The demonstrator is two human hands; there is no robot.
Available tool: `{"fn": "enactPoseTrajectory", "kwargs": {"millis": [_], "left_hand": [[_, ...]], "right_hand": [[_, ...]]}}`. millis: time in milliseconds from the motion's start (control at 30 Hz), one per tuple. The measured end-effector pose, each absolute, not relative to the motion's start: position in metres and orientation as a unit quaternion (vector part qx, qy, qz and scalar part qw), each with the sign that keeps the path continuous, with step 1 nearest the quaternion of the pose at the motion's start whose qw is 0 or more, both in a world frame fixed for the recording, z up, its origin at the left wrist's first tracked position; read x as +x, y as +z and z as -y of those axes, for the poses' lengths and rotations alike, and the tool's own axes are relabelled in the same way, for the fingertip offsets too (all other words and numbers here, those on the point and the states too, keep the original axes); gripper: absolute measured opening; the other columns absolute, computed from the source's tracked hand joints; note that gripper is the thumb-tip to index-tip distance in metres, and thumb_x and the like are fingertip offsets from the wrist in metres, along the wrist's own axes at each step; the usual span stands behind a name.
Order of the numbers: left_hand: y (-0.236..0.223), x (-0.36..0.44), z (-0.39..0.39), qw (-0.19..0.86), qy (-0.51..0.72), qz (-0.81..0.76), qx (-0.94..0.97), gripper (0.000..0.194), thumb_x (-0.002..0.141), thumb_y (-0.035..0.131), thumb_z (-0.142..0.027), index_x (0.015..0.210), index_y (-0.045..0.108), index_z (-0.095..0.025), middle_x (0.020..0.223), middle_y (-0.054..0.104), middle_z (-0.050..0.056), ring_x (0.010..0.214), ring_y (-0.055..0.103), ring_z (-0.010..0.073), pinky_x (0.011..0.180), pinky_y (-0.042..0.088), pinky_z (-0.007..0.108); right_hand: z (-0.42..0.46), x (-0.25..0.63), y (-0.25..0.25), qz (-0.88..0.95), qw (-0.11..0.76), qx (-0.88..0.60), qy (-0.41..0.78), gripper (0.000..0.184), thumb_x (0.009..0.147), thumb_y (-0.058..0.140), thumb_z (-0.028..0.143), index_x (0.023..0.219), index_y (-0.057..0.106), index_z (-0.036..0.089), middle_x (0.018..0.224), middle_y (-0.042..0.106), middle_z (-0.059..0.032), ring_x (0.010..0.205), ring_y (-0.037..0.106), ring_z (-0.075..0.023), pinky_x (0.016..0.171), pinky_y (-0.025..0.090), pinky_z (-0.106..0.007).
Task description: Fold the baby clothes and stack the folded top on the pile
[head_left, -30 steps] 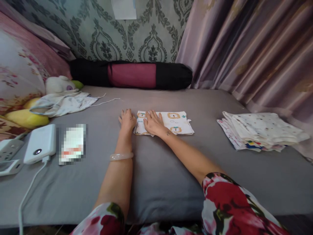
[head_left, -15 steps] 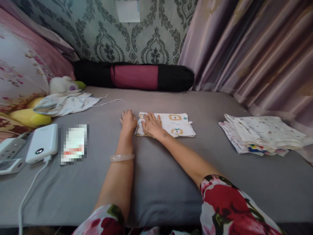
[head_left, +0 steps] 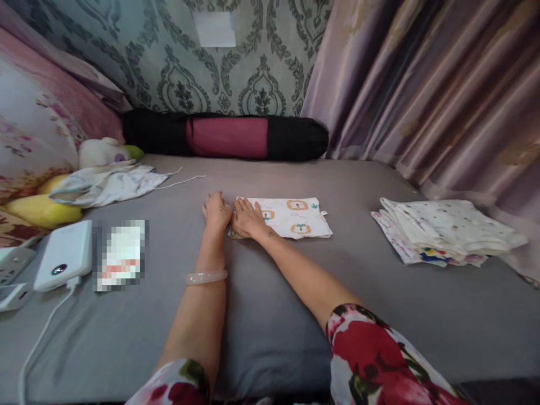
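A white cloth printed with tan lion faces lies folded into a flat rectangle on the grey bed sheet. My right hand rests flat on its left end, fingers stretched out and pointing away from me. Just left of the cloth, my left hand lies on the sheet with its fingers extended, close beside the right hand. A small tag sticks out at the cloth's right edge. The cloth's left edge is partly hidden by my hands.
A stack of folded cloths lies on the right. To the left are a white power bank with a cable, a power strip, a blurred packet and a crumpled cloth near soft toys. A black and maroon bolster lies along the wall.
My right hand has slid left across the cloth to its left end, close to my left hand. The left hand stays beside the cloth. The whole view has shifted slightly.
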State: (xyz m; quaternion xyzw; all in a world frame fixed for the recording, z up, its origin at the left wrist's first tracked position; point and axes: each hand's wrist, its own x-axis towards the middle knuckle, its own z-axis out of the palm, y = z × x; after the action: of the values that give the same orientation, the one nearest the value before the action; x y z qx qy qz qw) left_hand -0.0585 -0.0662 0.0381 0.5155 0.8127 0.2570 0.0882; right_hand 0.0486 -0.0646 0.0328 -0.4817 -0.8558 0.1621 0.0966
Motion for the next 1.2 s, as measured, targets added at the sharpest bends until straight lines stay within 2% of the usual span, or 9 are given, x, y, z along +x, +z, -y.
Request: {"fn": "enactPoseTrajectory", "kwargs": {"millis": [167,300,400,533,667,867,1000,1200], "left_hand": [[0.043,-0.041,0.063,0.066,0.253,-0.791,0.553,0.05,0.092,0.031,-0.017,0.137,0.05,-0.011,0.141,0.055,0.019,0.141,0.039,0.0289,0.114,0.031,0.05],[0.043,-0.01,0.062,0.055,0.223,-0.731,0.643,0.046,0.093,0.035,-0.021,0.135,0.052,-0.014,0.14,0.056,0.016,0.141,0.039,0.0268,0.115,0.03,0.047],[0.037,0.015,0.065,0.063,0.188,-0.682,0.704,0.046,0.095,0.033,-0.021,0.137,0.051,-0.017,0.147,0.05,0.012,0.145,0.032,0.0261,0.117,0.024,0.048],[0.026,0.031,0.069,0.08,0.127,-0.665,0.732,0.05,0.098,0.027,-0.026,0.143,0.044,-0.014,0.154,0.04,0.013,0.147,0.026,0.0284,0.119,0.018,0.053],[0.018,0.03,0.069,0.079,0.096,-0.664,0.738,0.052,0.099,0.026,-0.03,0.146,0.041,-0.014,0.156,0.036,0.014,0.147,0.027,0.0289,0.12,0.016,0.052],[0.019,0.029,0.07,0.049,0.082,-0.667,0.739,0.052,0.1,0.023,-0.032,0.146,0.041,-0.015,0.155,0.039,0.012,0.146,0.029,0.0265,0.119,0.019,0.051],[0.02,0.033,0.073,0.018,0.106,-0.662,0.741,0.055,0.101,0.02,-0.038,0.147,0.041,-0.016,0.155,0.039,0.013,0.148,0.026,0.0271,0.12,0.016,0.054],[0.017,0.035,0.073,0.054,0.064,-0.639,0.765,0.058,0.101,0.02,-0.043,0.15,0.037,-0.016,0.159,0.031,0.013,0.148,0.025,0.0284,0.119,0.015,0.055]], "right_hand": [[0.058,0.088,0.046,0.839,0.128,-0.504,0.158,0.057,0.101,0.02,0.035,0.153,0.03,0.012,0.161,0.025,-0.0099,0.149,0.019,-0.0226,0.121,0.015,-0.049],[0.057,0.132,0.047,0.833,0.092,-0.533,0.113,0.057,0.1,0.023,0.032,0.151,0.033,0.011,0.16,0.028,-0.0115,0.149,0.02,-0.0251,0.12,0.012,-0.052],[0.058,0.153,0.043,0.837,0.059,-0.535,0.097,0.057,0.099,0.024,0.031,0.151,0.036,0.01,0.16,0.029,-0.012,0.149,0.021,-0.0255,0.12,0.011,-0.052],[0.057,0.16,0.036,0.837,0.042,-0.535,0.103,0.058,0.098,0.024,0.031,0.152,0.033,0.011,0.161,0.026,-0.0101,0.149,0.02,-0.0246,0.121,0.011,-0.049],[0.056,0.159,0.03,0.836,0.047,-0.537,0.098,0.058,0.099,0.023,0.032,0.153,0.032,0.012,0.161,0.025,-0.0093,0.149,0.021,-0.0243,0.121,0.01,-0.048],[0.055,0.166,0.035,0.836,0.052,-0.533,0.118,0.058,0.099,0.022,0.031,0.153,0.032,0.012,0.161,0.026,-0.0089,0.149,0.02,-0.0245,0.121,0.01,-0.049],[0.054,0.178,0.037,0.81,0.069,-0.575,0.092,0.057,0.099,0.024,0.029,0.153,0.032,0.012,0.161,0.025,-0.0102,0.149,0.018,-0.0256,0.12,0.009,-0.051],[0.055,0.185,0.028,0.801,0.055,-0.589,0.088,0.056,0.099,0.025,0.031,0.152,0.033,0.014,0.16,0.028,-0.0091,0.149,0.021,-0.0253,0.12,0.011,-0.05]]}}
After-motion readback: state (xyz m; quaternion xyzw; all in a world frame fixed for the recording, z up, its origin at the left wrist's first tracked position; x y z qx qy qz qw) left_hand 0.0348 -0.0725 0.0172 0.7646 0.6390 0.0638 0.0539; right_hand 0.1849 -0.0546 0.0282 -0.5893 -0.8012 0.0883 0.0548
